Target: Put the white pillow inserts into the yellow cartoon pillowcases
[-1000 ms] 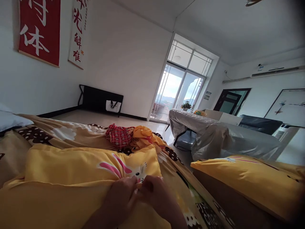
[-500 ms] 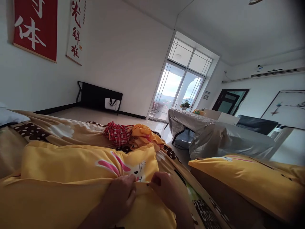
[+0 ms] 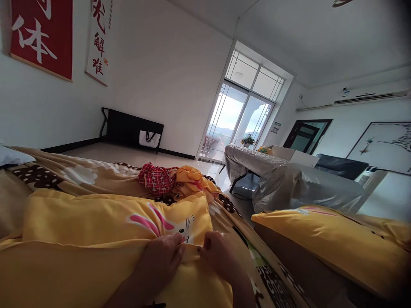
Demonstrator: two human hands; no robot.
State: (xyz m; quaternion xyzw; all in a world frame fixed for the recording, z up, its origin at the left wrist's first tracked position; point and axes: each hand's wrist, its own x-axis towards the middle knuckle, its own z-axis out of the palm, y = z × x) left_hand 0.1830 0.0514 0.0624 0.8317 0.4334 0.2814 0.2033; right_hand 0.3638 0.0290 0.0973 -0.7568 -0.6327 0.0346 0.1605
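The left hand (image 3: pixel 162 259) and the right hand (image 3: pixel 220 256) are meeting along the upper edge of the near yellow fabric (image 3: pixel 80 265), just beside each other; the left grip is closing to a pinch, fingertips and thumb bearing on that edge, while the right grip is curling into a narrow pinch on the same edge, next to a small dark spot too small to make out; how much cloth either one is taking between the fingers is partly hidden. The short stretch of edge between them is lying fairly straight, probably because each hand is steadying one end of it; the close spacing is suggesting fine fingertip work rather than a lift.

The near yellow fabric is spreading across the front of the bed, beneath both forearms; just past its edge, the yellow pillow (image 3: pixel 96 211) is showing its rabbit print, and I cannot tell whether the two are joined. The patterned blanket (image 3: pixel 80 175) is lying underneath, seemingly serving as a soft, flat support; beyond the pillow, a red checked cloth (image 3: pixel 157 179) and a crumpled yellow cloth (image 3: pixel 191 179) are resting together, apparently out of the hands' way; a second yellow pillow (image 3: pixel 317 229) is lying apart on the right.
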